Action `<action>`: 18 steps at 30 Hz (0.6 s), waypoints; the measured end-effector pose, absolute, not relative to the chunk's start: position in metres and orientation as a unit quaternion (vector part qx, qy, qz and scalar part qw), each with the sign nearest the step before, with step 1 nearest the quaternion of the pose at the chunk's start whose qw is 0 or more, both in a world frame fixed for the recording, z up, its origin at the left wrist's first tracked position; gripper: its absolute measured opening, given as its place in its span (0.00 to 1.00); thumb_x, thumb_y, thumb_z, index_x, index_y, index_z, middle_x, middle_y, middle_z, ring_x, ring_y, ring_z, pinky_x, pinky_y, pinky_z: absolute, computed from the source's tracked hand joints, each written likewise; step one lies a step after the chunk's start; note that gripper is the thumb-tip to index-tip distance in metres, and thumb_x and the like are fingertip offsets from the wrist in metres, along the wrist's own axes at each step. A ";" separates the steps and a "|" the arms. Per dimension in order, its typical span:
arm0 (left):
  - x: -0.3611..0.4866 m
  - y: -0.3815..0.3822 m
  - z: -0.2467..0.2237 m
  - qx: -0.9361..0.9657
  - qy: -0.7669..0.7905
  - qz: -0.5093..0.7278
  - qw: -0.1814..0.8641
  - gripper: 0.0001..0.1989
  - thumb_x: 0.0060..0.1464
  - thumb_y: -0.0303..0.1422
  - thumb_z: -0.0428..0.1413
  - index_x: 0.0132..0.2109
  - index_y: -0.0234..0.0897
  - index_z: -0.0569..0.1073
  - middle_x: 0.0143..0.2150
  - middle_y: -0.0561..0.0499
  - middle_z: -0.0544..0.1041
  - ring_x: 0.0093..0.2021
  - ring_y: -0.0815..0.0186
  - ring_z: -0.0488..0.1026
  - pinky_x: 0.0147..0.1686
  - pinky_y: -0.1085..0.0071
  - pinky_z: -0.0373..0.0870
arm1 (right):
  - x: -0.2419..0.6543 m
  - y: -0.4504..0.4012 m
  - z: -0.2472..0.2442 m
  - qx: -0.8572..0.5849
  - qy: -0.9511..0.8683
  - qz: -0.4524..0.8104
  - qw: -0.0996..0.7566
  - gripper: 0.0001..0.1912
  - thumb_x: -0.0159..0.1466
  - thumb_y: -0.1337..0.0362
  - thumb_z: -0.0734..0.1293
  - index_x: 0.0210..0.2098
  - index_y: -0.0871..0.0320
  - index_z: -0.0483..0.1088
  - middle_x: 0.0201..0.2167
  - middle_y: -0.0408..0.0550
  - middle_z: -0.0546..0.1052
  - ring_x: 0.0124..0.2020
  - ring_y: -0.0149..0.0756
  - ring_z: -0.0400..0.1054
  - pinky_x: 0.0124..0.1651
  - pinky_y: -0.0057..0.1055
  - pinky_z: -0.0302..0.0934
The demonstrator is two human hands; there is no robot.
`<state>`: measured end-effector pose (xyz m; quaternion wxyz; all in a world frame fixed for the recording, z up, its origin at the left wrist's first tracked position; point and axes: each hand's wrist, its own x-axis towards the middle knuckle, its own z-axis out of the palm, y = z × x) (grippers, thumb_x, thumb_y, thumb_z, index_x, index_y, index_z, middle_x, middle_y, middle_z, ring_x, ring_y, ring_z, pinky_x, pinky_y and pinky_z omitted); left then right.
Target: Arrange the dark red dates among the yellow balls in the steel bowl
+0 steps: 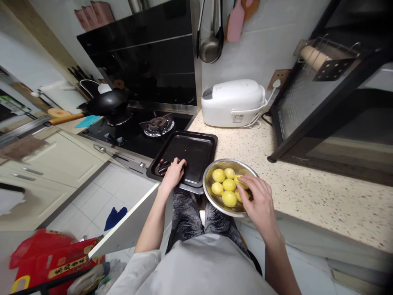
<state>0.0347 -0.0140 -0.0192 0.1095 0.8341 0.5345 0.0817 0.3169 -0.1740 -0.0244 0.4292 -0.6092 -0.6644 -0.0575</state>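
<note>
A black baking tray (196, 152) lies partly on the speckled counter, by the stove. My left hand (173, 174) is in its near left corner with the fingers curled down. Beside those fingers are dark, glossy, elongated pieces (163, 168), partly hidden; what the fingers grip does not show. To the right, a steel bowl (208, 169) at the counter's front edge holds several round yellow pieces (229, 184), like small lemons or peeled potatoes. My right hand (259, 196) reaches over the bowl's right rim, thumb and fingers around one yellow piece (240, 181).
A white rice cooker (233, 102) stands against the wall. On the stove (129, 135) sits a black wok (107, 102), handle pointing left. A dark oven (337, 135) is at right. Below left, a cabinet door (132, 221) stands open near red bags (52, 254).
</note>
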 end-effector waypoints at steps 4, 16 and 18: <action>0.033 -0.014 -0.022 0.834 0.521 0.122 0.136 0.11 0.67 0.25 0.50 0.52 0.40 0.70 0.52 0.44 0.68 0.46 0.60 0.73 0.49 0.63 0.74 | 0.315 -0.174 -0.024 -0.608 -0.663 -0.047 0.434 0.08 0.74 0.62 0.63 0.50 0.53 0.71 0.48 0.51 0.80 0.52 0.48 0.73 0.58 0.48 0.62; 0.058 -0.040 0.007 0.545 0.333 0.436 0.634 0.21 0.62 0.49 0.61 0.51 0.40 0.68 0.44 0.49 0.70 0.30 0.73 0.61 0.27 0.76 0.56 | 0.299 -0.172 -0.009 -0.588 -0.658 -0.030 0.470 0.08 0.73 0.64 0.63 0.49 0.52 0.74 0.47 0.51 0.81 0.52 0.47 0.74 0.57 0.49 0.64; 0.068 -0.057 0.017 0.491 0.291 0.400 0.716 0.21 0.60 0.48 0.63 0.50 0.40 0.70 0.43 0.50 0.71 0.29 0.74 0.60 0.27 0.77 0.54 | 0.290 -0.172 -0.002 -0.575 -0.663 -0.020 0.479 0.09 0.73 0.65 0.64 0.50 0.52 0.74 0.47 0.51 0.82 0.52 0.48 0.75 0.58 0.49 0.65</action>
